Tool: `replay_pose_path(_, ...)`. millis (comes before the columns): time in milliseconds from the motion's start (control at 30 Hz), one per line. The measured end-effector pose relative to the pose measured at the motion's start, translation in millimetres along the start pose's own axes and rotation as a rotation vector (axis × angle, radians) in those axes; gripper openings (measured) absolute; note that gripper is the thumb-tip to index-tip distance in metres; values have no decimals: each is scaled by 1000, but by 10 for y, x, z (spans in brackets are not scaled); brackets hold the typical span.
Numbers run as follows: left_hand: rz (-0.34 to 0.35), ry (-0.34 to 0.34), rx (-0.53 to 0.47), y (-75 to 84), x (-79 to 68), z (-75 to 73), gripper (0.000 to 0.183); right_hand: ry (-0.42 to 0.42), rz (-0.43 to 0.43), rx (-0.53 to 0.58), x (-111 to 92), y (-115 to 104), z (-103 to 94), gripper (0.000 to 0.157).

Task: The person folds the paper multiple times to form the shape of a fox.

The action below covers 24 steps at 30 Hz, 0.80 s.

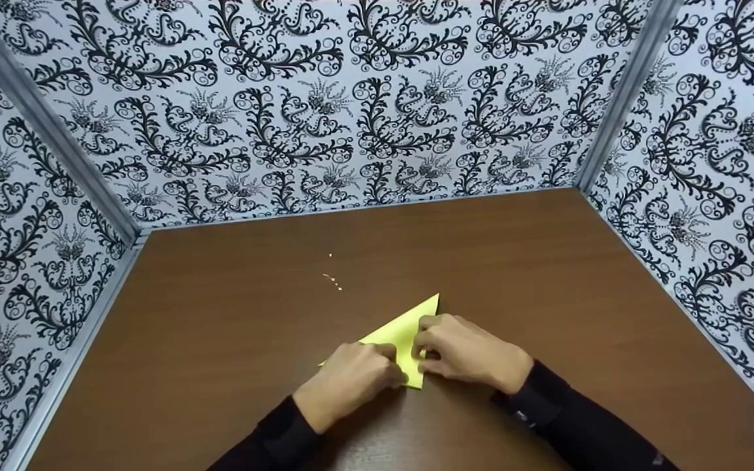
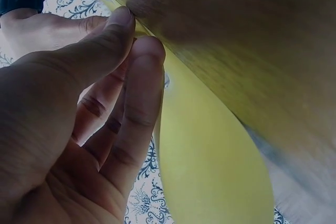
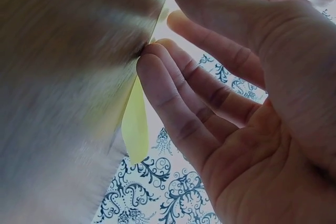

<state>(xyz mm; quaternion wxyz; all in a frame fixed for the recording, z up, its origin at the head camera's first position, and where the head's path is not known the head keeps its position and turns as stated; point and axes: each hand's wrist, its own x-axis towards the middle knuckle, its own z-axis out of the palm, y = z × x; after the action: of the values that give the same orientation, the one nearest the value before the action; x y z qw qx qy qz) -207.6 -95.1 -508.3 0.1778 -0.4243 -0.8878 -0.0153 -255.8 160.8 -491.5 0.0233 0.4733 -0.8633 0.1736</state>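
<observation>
A folded sheet of yellow paper (image 1: 402, 330) lies on the brown table, one pointed corner facing away from me. My left hand (image 1: 357, 376) covers its near left part. Thumb and index finger of that hand meet at the paper's edge in the left wrist view, where a broad flap of the yellow paper (image 2: 210, 150) bulges up beside them. My right hand (image 1: 472, 350) grips the paper's right edge with bent fingers. Low along the tabletop, the right wrist view shows its fingertips against the edge, with a narrow yellow flap (image 3: 135, 124) beyond. The hands partly hide the sheet.
Small pale specks (image 1: 333, 281) are scattered on the table (image 1: 252, 275) beyond the paper. Panels (image 1: 377, 131) with a black floral pattern stand along the back and both sides, joined by grey corner posts (image 1: 626, 98). Dark sleeves (image 1: 567, 418) cover both forearms.
</observation>
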Motion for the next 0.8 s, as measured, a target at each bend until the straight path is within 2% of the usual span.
replay_pose_path(200,7,-16,-22,0,3,-1,17,-1,3,20,-8,13,6,12)
replay_pose_path(400,6,-13,-8,12,5,-11,7,-17,11,52,-25,23,4,12)
replay_pose_path(533,7,-17,-19,9,9,-11,8,-6,9,38,-20,27,10,14)
replay_pose_path(633,-4,-27,-59,-5,9,-15,7,-2,17,31,-15,24,13,16)
replay_pose_path(800,-71,-20,-126,-51,1,-32,3,-13,25,26,-5,14,13,18)
